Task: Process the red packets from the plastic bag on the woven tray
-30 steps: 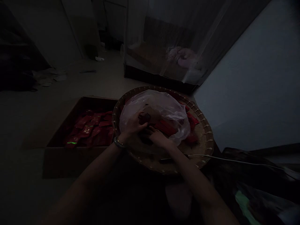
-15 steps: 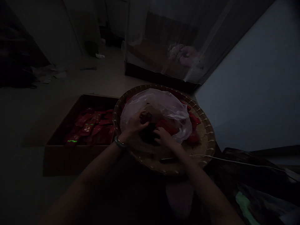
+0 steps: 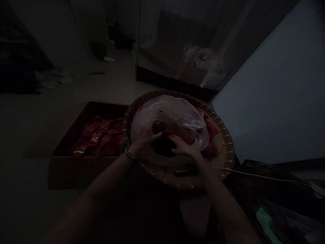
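Note:
A wide round woven basket holds a crumpled translucent plastic bag, opened out. Inside the bag is a dark mass, too dim to name, with red packets beside it. My left hand curls its fingers and thumb around a dark reddish lump over the bag's left side. To the right of the dark mass, my right hand reaches into the bag with fingers and thumb apart. Its fingertips meet the dark area, and I see nothing held there.
Left of the basket stands an open cardboard box full of red packets. A thin dark tool lies on the basket's near edge. A white cord runs off right. A wall rises at the right.
My right hand has shifted slightly right, its thumb and fingers lying differently over the dark mass. My left hand stays nearly in place, and the dark lump in it shows more plainly.

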### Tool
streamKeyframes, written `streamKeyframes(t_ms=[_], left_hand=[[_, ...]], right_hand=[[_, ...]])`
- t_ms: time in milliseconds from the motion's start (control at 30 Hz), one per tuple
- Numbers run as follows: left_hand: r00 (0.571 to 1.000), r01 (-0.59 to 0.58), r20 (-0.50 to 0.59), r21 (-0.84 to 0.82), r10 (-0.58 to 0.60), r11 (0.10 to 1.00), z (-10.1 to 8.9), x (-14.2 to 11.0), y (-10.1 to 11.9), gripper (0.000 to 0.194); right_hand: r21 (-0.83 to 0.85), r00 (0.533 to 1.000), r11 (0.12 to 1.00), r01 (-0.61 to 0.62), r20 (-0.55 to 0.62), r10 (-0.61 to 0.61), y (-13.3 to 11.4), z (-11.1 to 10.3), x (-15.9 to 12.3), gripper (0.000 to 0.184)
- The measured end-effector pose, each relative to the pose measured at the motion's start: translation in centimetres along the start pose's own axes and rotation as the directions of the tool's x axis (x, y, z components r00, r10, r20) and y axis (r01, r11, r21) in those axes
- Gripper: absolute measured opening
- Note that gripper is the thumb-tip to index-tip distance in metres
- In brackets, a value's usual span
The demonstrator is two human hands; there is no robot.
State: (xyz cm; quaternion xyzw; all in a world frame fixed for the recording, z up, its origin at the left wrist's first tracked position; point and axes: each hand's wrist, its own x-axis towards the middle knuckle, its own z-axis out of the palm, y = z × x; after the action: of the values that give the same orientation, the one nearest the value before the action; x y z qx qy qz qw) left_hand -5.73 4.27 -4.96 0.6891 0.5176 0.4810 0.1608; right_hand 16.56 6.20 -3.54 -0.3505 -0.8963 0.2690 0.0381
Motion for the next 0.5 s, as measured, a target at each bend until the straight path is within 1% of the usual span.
streamKeyframes(t_ms=[67,133,167,233,300,367,433,500], left_hand=[[1.000,-0.002,-0.002,0.012,0.002,1.000,0.0,0.0,-0.1,0.055],[1.000,-0.005,-0.001,0.018,0.005,1.000,0.1,-0.1,-0.2,0.056],[1.000,-0.007,0.001,0.018,0.007,1.000,0.0,-0.1,-0.2,0.055],[1.000,-0.011,0.007,0.018,0.011,1.000,0.0,0.0,-0.1,0.055],[1.000,-0.009,0.010,0.019,0.009,1.000,-0.1,0.0,0.0,0.055],[1.000,0.003,0.008,0.023,-0.004,1.000,-0.1,0.0,0.2,0.056],[1.000,0.017,0.003,0.020,-0.017,1.000,-0.2,0.0,0.3,0.056],[1.000,0.017,0.004,0.013,-0.017,1.000,-0.2,0.0,0.4,0.055]], right_hand=[[-0.071,0.998,0.997,-0.015,0.060,0.019,-0.3,0.3,-0.5,0.083],[-0.121,0.994,0.990,-0.066,0.075,0.075,-0.5,0.7,-1.1,0.098],[-0.134,0.992,0.987,-0.092,0.073,0.102,-0.6,1.0,-1.3,0.103],[-0.141,0.986,0.980,-0.139,0.070,0.150,-0.8,1.4,-1.8,0.106],[-0.141,0.976,0.970,-0.196,0.069,0.207,-1.2,1.7,-2.0,0.102],[-0.135,0.965,0.959,-0.250,0.049,0.258,-1.7,1.9,-1.9,0.092],[-0.113,0.962,0.956,-0.270,0.004,0.272,-2.2,2.2,-1.6,0.078],[-0.081,0.964,0.962,-0.262,-0.072,0.256,-2.6,2.5,-1.2,0.064]])
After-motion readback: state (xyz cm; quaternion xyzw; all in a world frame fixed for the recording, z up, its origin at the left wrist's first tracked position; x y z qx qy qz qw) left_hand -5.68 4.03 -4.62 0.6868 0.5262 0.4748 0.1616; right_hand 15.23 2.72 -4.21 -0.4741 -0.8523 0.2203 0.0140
